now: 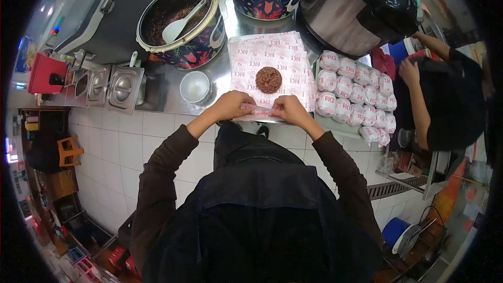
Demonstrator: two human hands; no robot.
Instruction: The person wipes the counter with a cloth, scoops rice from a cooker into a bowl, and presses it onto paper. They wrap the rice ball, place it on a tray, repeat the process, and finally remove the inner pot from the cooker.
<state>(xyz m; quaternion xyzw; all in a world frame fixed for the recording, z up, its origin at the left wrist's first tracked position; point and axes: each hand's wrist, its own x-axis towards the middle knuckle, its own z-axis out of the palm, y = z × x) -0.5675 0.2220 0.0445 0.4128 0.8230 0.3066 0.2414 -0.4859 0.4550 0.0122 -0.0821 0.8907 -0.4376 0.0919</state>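
A round mound of brown-red rice (269, 80) sits on a stack of white wrapping paper (264, 47) printed with red "RICE" lettering. My left hand (233, 106) pinches the near edge of the paper, left of the mound. On the right side, my right hand (290, 110) grips the same edge, which is folded up slightly between both hands. Neither hand touches the rice. A clear cup (195, 87) stands left of the paper. Behind it is an open floral rice pot (205, 47) holding dark rice and a white rice paddle (181, 23).
Several wrapped rice parcels (343, 87) fill a tray to the right. A closed floral pot (267, 0) and a large steel cooker (340, 10) stand at the back. Lidded steel containers (123, 88) are at left. Another person (445, 94) works at far right.
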